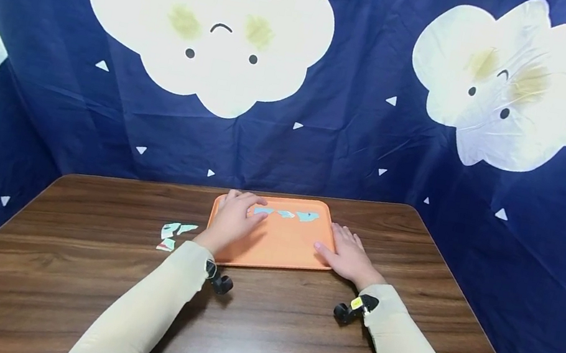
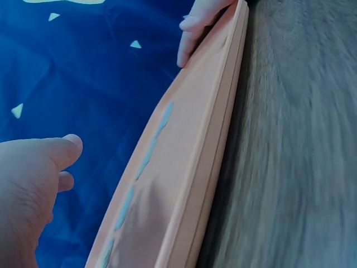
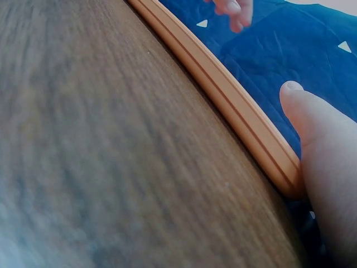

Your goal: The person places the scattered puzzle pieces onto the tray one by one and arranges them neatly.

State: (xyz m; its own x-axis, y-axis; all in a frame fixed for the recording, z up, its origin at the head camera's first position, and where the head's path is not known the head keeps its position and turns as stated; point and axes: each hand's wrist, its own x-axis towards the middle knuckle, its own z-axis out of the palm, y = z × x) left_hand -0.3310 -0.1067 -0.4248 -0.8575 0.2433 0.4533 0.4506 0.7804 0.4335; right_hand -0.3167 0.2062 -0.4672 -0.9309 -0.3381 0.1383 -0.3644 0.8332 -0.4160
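Observation:
An orange tray [image 1: 285, 243] lies at the table's far side. Along its far edge runs a row of flat, torn-looking light-blue pieces, among them one at the right [image 1: 307, 216] and a middle one [image 1: 285, 214]. Over the tray's left part hovers my left hand [image 1: 234, 218], thumb and index finger spread apart with nothing visible between them; it partly hides the row's left end. My right hand [image 1: 351, 256] rests at the tray's right edge, its fingers extended along the outside and its thumb over the rim. In the right wrist view, that thumb [image 3: 318, 128] overlaps the tray's corner.
Left of the tray, several similar pale pieces [image 1: 169, 230] lie on the brown wood-grain table [image 1: 267, 331], one with a red patch [image 1: 166, 244]. A dark-blue curtain [image 1: 344, 149] with white clouds hangs behind the table and along its sides.

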